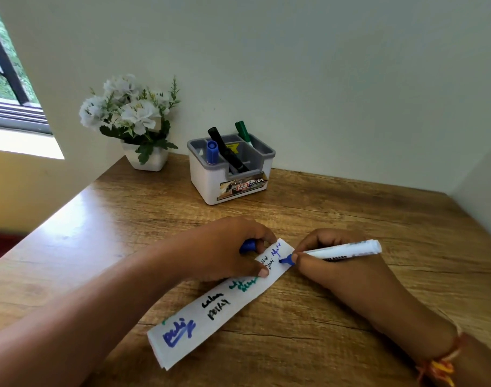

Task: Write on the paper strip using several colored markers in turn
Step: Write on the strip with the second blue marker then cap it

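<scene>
A long white paper strip lies diagonally on the wooden desk, with blue, black and green words written along it. My right hand grips a white blue-tipped marker, whose tip touches the strip's far end beside fresh blue writing. My left hand presses the strip down with its thumb and keeps the marker's blue cap curled in its fingers.
A white and grey organizer stands at the back of the desk, holding a blue marker, a black marker and a green marker. A white pot of white flowers sits to its left by the wall.
</scene>
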The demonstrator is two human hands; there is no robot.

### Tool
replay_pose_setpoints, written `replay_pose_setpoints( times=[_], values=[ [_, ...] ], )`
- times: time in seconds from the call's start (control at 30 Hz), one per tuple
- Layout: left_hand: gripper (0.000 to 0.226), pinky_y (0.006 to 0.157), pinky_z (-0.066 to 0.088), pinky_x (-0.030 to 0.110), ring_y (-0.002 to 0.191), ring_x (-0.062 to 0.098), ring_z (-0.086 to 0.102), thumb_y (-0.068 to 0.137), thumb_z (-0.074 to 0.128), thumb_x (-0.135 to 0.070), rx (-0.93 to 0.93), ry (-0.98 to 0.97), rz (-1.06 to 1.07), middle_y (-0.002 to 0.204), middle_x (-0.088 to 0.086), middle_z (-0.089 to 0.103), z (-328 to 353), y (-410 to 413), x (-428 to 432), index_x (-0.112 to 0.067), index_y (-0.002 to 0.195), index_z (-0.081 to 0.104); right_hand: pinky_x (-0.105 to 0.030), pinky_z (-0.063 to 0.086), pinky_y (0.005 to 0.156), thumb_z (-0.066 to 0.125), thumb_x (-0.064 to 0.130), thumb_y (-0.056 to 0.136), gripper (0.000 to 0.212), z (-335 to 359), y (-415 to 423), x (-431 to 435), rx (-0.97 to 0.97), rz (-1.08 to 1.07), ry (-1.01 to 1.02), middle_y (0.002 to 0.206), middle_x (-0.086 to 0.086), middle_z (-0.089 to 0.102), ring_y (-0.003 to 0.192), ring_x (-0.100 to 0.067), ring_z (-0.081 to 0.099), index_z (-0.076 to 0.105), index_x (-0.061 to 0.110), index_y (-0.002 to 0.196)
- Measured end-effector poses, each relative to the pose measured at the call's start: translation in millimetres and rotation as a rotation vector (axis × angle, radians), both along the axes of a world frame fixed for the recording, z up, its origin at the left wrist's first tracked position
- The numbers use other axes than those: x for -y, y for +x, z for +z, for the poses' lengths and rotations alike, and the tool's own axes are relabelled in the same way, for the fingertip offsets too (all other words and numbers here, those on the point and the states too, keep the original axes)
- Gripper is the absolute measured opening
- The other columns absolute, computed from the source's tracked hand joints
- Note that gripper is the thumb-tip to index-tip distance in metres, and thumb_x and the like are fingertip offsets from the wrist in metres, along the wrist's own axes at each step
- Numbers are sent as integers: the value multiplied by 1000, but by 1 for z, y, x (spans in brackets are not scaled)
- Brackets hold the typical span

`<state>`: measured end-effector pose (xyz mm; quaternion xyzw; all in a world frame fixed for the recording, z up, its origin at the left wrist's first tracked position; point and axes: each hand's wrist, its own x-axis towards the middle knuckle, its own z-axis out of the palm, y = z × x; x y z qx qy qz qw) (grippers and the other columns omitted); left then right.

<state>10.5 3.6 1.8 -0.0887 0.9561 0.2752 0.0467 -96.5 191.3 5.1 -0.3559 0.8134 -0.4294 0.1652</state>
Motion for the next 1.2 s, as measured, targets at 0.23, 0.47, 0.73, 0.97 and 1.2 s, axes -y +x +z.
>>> replay_pose_setpoints(
  times=[0.23, 0.47, 0.73, 0.97, 1.2],
  values=[
    [56, 78, 38, 11, 98, -2, 51, 87, 71, -41, 12, 12, 6, 111, -23, 54, 1, 0, 0, -42, 139, 49, -10, 45, 48, 79, 25, 79, 7, -1, -1, 0, 8, -27, -20, 71, 12, 77, 60, 2, 67, 78, 25, 72],
    [56, 76, 39, 12, 97, -1, 51, 87, 71, -42, 24, 13, 7, 116, -23, 53, 2, -1, -1, -44, 138, 49, -9, 44, 46, 78, 24, 79, 10, 0, 0, 0, 12, -22, -8, 69, 14, 76, 56, 5, 65, 77, 28, 70],
    [59, 77, 39, 11, 97, -2, 51, 88, 71, -40, 22, 29, 11, 112, -23, 54, 4, 0, -2, -47, 140, 44, -16, 50, 50, 78, 23, 81, 10, 0, -1, 0, 22, -43, -45, 67, 10, 76, 55, 2, 65, 77, 25, 71],
    [50, 79, 38, 16, 94, -4, 47, 90, 68, -39, 47, 38, -22, 100, -28, 46, 6, 0, -2, -52, 135, 49, -12, 46, 47, 78, 23, 80, 10, 1, 0, 0, 4, -35, -29, 66, 11, 75, 52, 3, 64, 77, 24, 70],
    [50, 84, 39, 19, 102, 1, 49, 89, 69, -38, 55, 57, -20, 100, -28, 45, 5, -1, -2, -50, 135, 51, -27, 53, 53, 77, 21, 78, 9, 1, -1, 0, 37, -84, -16, 68, 3, 76, 63, -22, 71, 76, 23, 70]
  ],
)
